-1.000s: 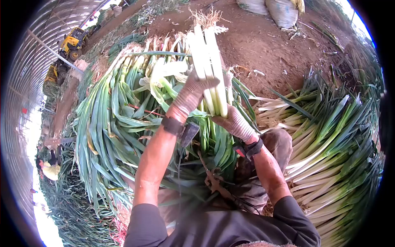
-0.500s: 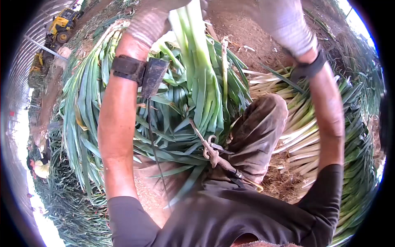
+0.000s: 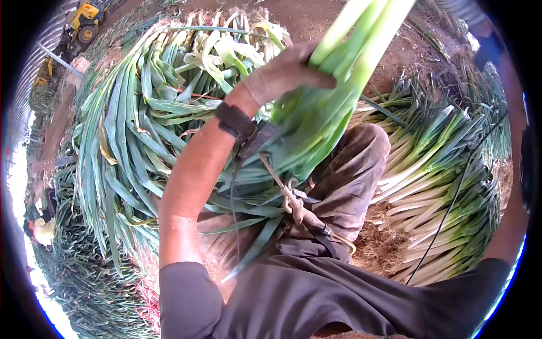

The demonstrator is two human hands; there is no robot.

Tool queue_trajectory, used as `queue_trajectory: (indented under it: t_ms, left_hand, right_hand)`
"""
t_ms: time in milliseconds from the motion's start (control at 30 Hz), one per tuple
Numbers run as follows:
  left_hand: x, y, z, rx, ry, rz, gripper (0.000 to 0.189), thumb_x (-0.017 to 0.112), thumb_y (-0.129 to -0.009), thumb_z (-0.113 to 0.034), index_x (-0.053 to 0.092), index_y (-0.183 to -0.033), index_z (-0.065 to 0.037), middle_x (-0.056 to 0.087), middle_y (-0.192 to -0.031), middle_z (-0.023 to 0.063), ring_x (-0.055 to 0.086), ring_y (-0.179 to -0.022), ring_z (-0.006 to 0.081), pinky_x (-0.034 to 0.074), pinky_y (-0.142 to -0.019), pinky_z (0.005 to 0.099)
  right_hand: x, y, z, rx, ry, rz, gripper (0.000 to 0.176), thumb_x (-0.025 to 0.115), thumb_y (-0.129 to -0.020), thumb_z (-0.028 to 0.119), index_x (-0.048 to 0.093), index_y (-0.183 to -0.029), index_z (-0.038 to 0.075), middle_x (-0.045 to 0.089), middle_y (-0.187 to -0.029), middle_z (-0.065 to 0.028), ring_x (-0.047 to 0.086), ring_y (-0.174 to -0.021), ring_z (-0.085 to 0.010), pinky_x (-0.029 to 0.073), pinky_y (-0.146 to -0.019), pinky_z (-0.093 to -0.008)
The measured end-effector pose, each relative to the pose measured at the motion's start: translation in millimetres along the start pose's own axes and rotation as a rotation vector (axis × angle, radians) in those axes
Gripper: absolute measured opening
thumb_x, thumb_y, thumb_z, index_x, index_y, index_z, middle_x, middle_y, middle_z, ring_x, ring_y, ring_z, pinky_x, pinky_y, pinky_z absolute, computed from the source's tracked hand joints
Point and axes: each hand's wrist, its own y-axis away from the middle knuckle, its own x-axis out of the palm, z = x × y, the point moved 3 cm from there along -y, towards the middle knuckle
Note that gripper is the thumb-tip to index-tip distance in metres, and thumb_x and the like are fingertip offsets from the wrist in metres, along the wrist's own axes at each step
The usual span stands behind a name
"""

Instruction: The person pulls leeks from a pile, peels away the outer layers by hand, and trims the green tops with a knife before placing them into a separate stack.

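Note:
My gloved left hand (image 3: pixel 288 76) is wrapped round the pale stalks of several leeks (image 3: pixel 353 51), tilted up to the right with green leaves hanging below. My right hand (image 3: pixel 488 48) is blurred at the upper right edge, apart from the leeks; its fingers cannot be made out. A wrist strap (image 3: pixel 234 118) with a dark flat piece is on my left forearm. Across my lap lies a dirty metal tool (image 3: pixel 296 209) with a thin rod, hooked parts and a yellowish end. My bent knee (image 3: pixel 367 147) is under the held leaves.
A large heap of untrimmed leeks (image 3: pixel 124 124) lies on the left, roots at the back. Leeks with white stalks (image 3: pixel 429 198) are laid out on the right, beside loose roots (image 3: pixel 384 243). A yellow loader (image 3: pixel 84 25) stands far back left. Thin cords hang near both arms.
My left hand has moved right and down with the leeks, which now tilt to the right. My right hand has swung outward to the far right edge.

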Motion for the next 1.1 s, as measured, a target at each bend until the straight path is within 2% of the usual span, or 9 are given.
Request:
queue_trajectory:
  t_ms: [233, 367, 433, 633, 733, 833, 967, 1033, 1100]
  left_hand:
    - [-76.7, 57.9, 177.6, -0.502, -0.587, -0.214, 0.043, 0.072, -0.084, -0.033, 0.066, -0.115, -0.004, 0.072, -0.096, 0.0177, 0.069, -0.082, 0.0282, 0.052, -0.081, 0.0366]
    - [-56.4, 65.0, 175.7, -0.282, -0.777, -0.204, 0.039, 0.068, -0.088, -0.032, 0.067, -0.116, -0.005, 0.073, -0.1, 0.0196, 0.071, -0.094, 0.0326, 0.053, -0.087, 0.0405]
    - [-42.8, 52.2, 172.3, -0.457, -1.002, -0.137, 0.038, 0.068, -0.087, -0.035, 0.068, -0.111, -0.006, 0.072, -0.098, 0.0208, 0.07, -0.092, 0.0369, 0.054, -0.085, 0.0438]
    - [-16.2, 12.5, 218.4, -0.638, -1.166, -0.276, 0.059, 0.078, -0.079, -0.036, 0.061, -0.118, 0.004, 0.071, -0.097, 0.0241, 0.072, -0.089, 0.037, 0.057, -0.077, 0.0467]
    - [-7.6, -6.0, 247.3, -0.687, -1.275, -0.454, 0.074, 0.082, -0.076, -0.038, 0.052, -0.127, 0.005, 0.068, -0.105, 0.0219, 0.073, -0.088, 0.0326, 0.059, -0.074, 0.043]
    - [-7.7, -11.8, 249.8, -0.753, -1.285, -0.523, 0.082, 0.084, -0.074, -0.04, 0.046, -0.131, 0.006, 0.065, -0.108, 0.0202, 0.073, -0.088, 0.0298, 0.061, -0.072, 0.0393]
    - [-21.6, -5.7, 253.5, -0.73, -1.232, -0.494, 0.052, 0.072, -0.083, -0.026, 0.056, -0.123, 0.004, 0.07, -0.106, 0.0239, 0.074, -0.089, 0.0321, 0.061, -0.074, 0.0419]
    - [-29.5, 1.3, 247.0, -0.703, -1.182, -0.381, 0.033, 0.058, -0.091, -0.013, 0.06, -0.119, 0.005, 0.073, -0.096, 0.0234, 0.075, -0.085, 0.0311, 0.061, -0.073, 0.0408]
    - [-34.5, -1.3, 249.4, -0.83, -1.074, -0.405, 0.032, 0.069, -0.084, -0.022, 0.07, -0.11, -0.003, 0.073, -0.104, 0.0232, 0.072, -0.098, 0.0353, 0.058, -0.083, 0.0452]
  right_hand:
    - [-100.3, 158.4, -47.7, 0.506, -0.129, 0.366, 0.034, 0.081, -0.068, 0.019, 0.063, -0.095, 0.009, 0.064, -0.094, -0.0078, 0.062, -0.09, -0.0218, 0.053, -0.088, -0.036]
    - [-221.8, 325.8, 8.6, 1.204, -0.089, 0.757, 0.04, 0.081, -0.069, 0.021, 0.064, -0.102, 0.006, 0.066, -0.1, -0.0109, 0.063, -0.095, -0.0232, 0.052, -0.09, -0.0366]
    - [-333.1, 392.3, 56.3, 1.729, 0.218, 1.524, 0.043, 0.081, -0.07, 0.021, 0.064, -0.105, 0.004, 0.066, -0.104, -0.0124, 0.063, -0.097, -0.0238, 0.052, -0.091, -0.037]
    - [-559.9, 418.0, 263.2, 1.844, 0.308, 2.335, 0.053, 0.081, -0.071, 0.023, 0.065, -0.115, -0.001, 0.068, -0.114, -0.0169, 0.064, -0.105, -0.0259, 0.052, -0.094, -0.038]
    - [-585.4, 387.7, 363.4, 2.201, 0.188, 2.219, 0.058, 0.081, -0.072, 0.024, 0.065, -0.12, -0.003, 0.068, -0.119, -0.0192, 0.064, -0.109, -0.0269, 0.051, -0.095, -0.0385]
    - [-587.6, 390.2, 370.9, 2.72, 0.122, 1.522, 0.056, 0.069, -0.063, 0.015, 0.066, -0.113, -0.01, 0.071, -0.11, -0.0251, 0.068, -0.096, -0.0371, 0.051, -0.093, -0.0444]
    - [-602.7, 417.8, 359.0, 2.165, 0.387, 1.38, 0.062, 0.076, -0.078, 0.037, 0.062, -0.12, -0.007, 0.068, -0.106, -0.0179, 0.061, -0.09, -0.0302, 0.048, -0.091, -0.0421]
    - [-519.2, 371.2, 288.6, 1.859, 0.711, 1.92, 0.067, 0.074, -0.084, 0.046, 0.06, -0.125, -0.004, 0.066, -0.104, -0.0128, 0.059, -0.091, -0.0288, 0.047, -0.091, -0.0393]
    - [-462.0, 372.0, 258.2, 2.166, 0.274, 1.48, 0.059, 0.072, -0.087, 0.044, 0.062, -0.124, -0.001, 0.068, -0.103, -0.0093, 0.062, -0.087, -0.0254, 0.05, -0.086, -0.0371]
